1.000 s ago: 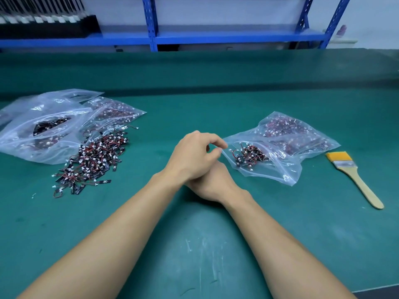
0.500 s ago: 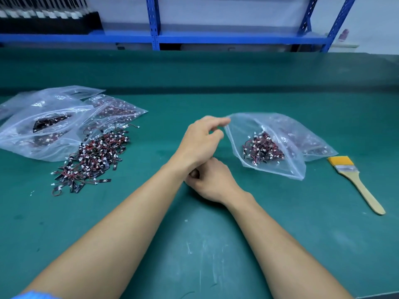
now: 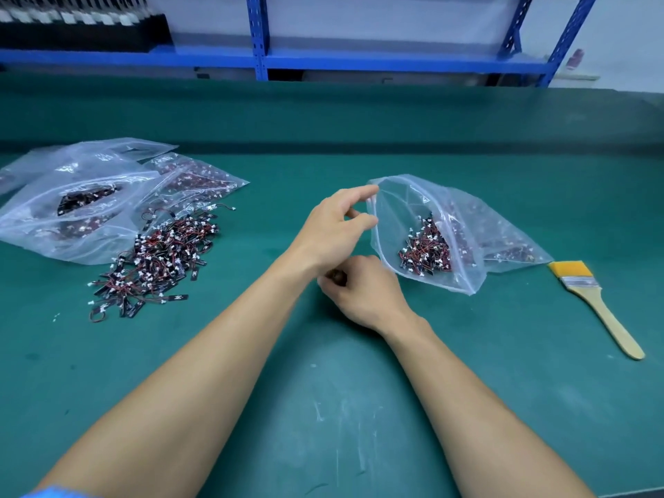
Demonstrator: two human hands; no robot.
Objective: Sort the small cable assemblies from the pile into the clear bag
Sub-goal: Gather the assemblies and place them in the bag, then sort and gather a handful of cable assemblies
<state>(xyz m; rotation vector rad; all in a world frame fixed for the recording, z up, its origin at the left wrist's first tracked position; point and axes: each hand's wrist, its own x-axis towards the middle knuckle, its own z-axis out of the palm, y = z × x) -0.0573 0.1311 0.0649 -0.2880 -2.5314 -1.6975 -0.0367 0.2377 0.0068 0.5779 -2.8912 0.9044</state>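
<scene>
On the green counter [image 3: 323, 407], near you, your right grip [image 3: 363, 294] is curling knuckles-up around a small dark piece [image 3: 336, 277], mostly hidden under your left wrist, so you cannot tell what it is. Just beyond, your left grip [image 3: 332, 233] is pinching the rim of the clear bag [image 3: 402, 210] between forefinger and thumb, holding its mouth open towards you. A clump of cable assemblies [image 3: 425, 251] is lying inside that bag, which is resting on another filled bag [image 3: 503, 239]. The loose pile [image 3: 158, 257] is sitting well to the left, touching several more bags [image 3: 72, 210]. A brush [image 3: 596, 303] is lying to the right. Blue shelving [image 3: 359, 61] is standing at the far side.
</scene>
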